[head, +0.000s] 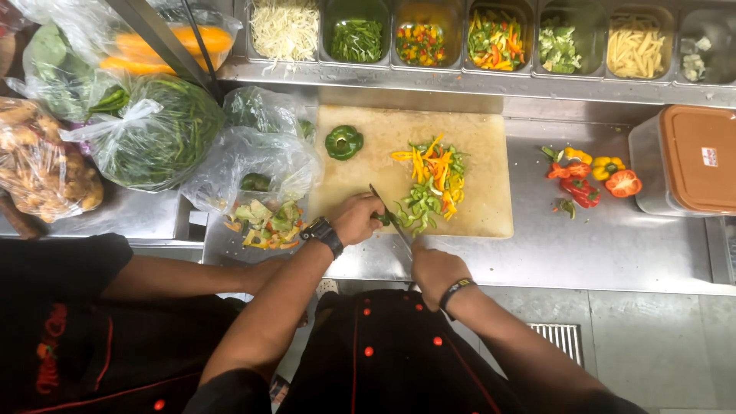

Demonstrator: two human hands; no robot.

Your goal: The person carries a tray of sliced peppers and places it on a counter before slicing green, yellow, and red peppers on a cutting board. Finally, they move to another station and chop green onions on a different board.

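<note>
Green pepper piece (381, 218) pinned under the left hand (354, 218) on the cutting board (491, 207).
Right hand (433, 268) grips the knife (392, 218), blade angled up-left, touching the pepper's right side.

Along the back, a row of steel containers (491, 73) with shredded white cabbage (284, 29), green beans (356, 38), diced mixed peppers (420, 44), pepper strips (496, 40), green chunks (559, 47) and pale sticks (635, 52). At left, clear bags: long green beans (165, 138), carrots (165, 44), ginger (42, 172). On the steel counter (613, 245), vegetable trimmings (268, 225) just left of the board; to its right, whole red and yellow peppers (594, 175), beside a tub with a brown lid (701, 157). Lower left, another person's arm (184, 277) in a black sleeve.
</note>
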